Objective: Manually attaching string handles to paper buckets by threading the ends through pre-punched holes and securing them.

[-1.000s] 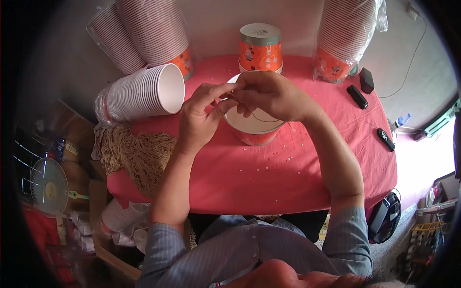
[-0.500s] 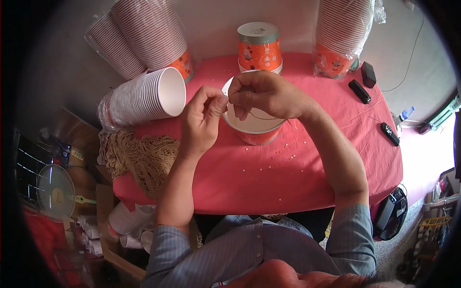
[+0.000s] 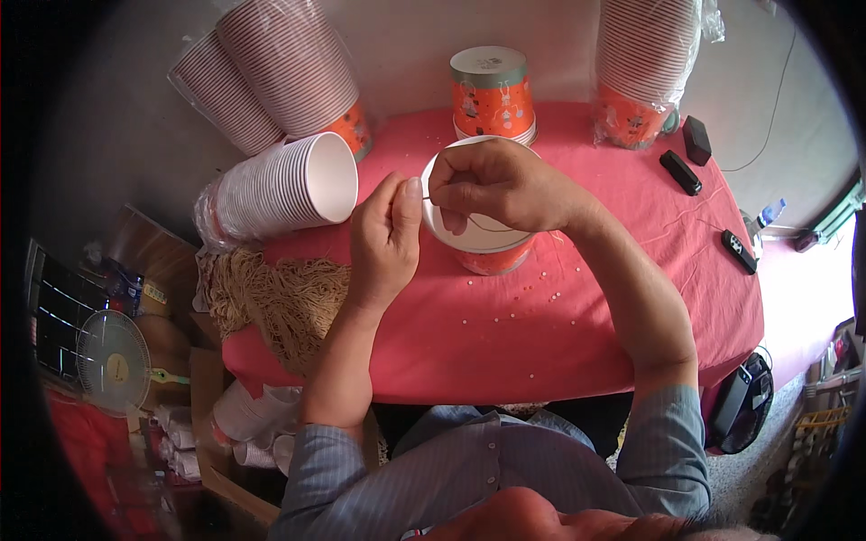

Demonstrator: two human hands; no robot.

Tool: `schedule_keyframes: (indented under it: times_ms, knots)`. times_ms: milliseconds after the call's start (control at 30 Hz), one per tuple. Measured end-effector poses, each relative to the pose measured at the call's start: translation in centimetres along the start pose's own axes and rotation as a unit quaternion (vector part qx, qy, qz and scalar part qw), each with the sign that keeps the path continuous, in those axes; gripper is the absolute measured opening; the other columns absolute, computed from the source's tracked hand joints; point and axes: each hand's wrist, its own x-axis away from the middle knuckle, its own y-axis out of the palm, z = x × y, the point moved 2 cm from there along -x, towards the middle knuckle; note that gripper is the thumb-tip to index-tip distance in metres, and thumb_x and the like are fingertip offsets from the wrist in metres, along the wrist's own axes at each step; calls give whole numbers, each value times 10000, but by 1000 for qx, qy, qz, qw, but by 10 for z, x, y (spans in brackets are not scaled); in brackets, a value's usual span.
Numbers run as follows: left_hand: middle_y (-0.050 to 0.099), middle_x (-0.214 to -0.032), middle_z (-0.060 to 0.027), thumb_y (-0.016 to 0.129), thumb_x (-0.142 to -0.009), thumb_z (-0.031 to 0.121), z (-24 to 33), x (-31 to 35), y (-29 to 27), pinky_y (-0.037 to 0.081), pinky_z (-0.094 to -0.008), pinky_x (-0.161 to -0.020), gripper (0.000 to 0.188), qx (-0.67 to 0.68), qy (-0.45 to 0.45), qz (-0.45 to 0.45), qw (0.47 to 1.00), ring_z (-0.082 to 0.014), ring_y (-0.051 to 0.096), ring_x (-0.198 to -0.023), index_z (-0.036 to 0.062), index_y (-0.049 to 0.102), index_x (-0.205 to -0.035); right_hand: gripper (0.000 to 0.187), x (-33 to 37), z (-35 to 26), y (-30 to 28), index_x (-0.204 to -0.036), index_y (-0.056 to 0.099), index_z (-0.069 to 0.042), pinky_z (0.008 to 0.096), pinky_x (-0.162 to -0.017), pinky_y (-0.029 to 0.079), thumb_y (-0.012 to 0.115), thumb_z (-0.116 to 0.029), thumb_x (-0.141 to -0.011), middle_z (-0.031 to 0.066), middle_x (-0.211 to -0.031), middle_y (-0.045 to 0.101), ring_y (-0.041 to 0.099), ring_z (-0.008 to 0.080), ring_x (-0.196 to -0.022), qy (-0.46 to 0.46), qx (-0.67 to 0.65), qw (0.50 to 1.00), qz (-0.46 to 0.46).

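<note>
A white-lined paper bucket (image 3: 492,262) with an orange printed outside stands upright on the table, its mouth facing up. Over its left rim my left hand (image 3: 386,236) is closed, thumb pressed against the forefinger in a pinch. My right hand (image 3: 505,185) is closed too, curled above the bucket's mouth, its fingertips almost meeting the left ones. A short dark length of string spans the small gap between both pinches. More thin string (image 3: 492,228) trails from below my right hand across the bucket's opening. Whether a bead is in the fingers, I cannot tell.
Small white and orange beads (image 3: 512,316) lie scattered on the red tablecloth (image 3: 469,361). A beige string bundle (image 3: 280,302) lies at left. Nested buckets (image 3: 280,185) rest on their side behind it; an upside-down bucket (image 3: 492,99) stands at the back. Black devices (image 3: 681,171) sit at right.
My left thumb and forefinger have straightened upward, and the string between the two pinches shows more plainly. The whole view has shifted slightly; the bucket stays in place.
</note>
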Motion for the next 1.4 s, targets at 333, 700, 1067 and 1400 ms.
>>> schedule_keyframes:
  times_ms: [333,700,1067,1400]
  knots:
    - [589,-818,9,546,-1188,360,-17,-10,-9,428,-288,-702,405,102,44,65,992,-87,527,-771,50,588,-930,153,0,6,-8,-1089,674,11,311,-816,596,607,-121,-1128,44,-904,721,723,121,-844,6,-43,999,32]
    - [693,-982,-47,752,-1061,160,-18,-9,-3,505,-294,-756,166,-8,150,9,989,-154,620,-838,16,679,-1102,177,-1,5,-3,-1107,689,16,299,-808,591,612,-142,-1134,40,-896,727,720,109,-838,24,16,999,23]
    - [559,-805,-60,581,-1167,170,-18,-3,-3,448,-322,-654,229,-14,86,5,996,-153,518,-722,18,557,-997,166,-3,2,5,-993,744,-34,353,-785,593,657,-172,-1019,44,-829,787,770,158,-790,-16,47,997,65]
    - [380,-661,11,625,-1162,294,-38,-16,-29,340,-326,-563,479,-92,-128,53,986,-96,350,-642,2,508,-800,197,-4,11,-5,-998,714,15,366,-751,595,647,-170,-1007,95,-819,771,761,190,-759,17,54,993,103]
